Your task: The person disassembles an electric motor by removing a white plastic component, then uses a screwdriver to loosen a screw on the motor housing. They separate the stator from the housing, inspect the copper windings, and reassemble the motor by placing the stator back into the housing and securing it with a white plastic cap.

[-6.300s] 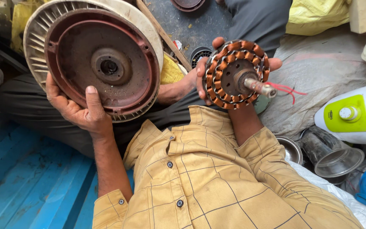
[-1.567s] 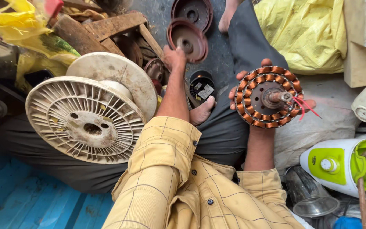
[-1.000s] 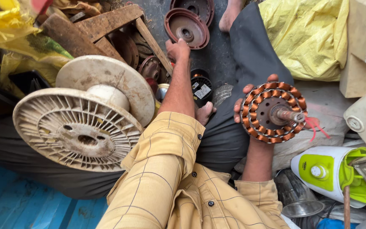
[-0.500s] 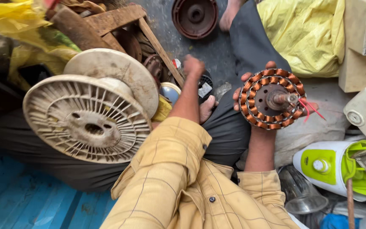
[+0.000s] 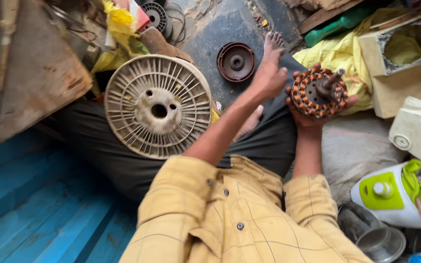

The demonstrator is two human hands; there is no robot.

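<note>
Copper-wound stator (image 5: 317,93) rests in right hand (image 5: 313,117); left hand (image 5: 269,78) empty.

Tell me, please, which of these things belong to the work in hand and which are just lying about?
In hand:
copper-wound stator, held in right hand
left hand, empty beside it
cream ribbed housing on lap
dark red cover

Lying about:
green-and-white appliance
yellow sheet
metal bowl

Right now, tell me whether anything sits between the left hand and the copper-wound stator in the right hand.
Nothing visible does. The left hand hangs empty in the air just beside the stator, which the right hand cups from below. Only a narrow open gap separates them. The dark red cover lies farther off on the ground.
</note>
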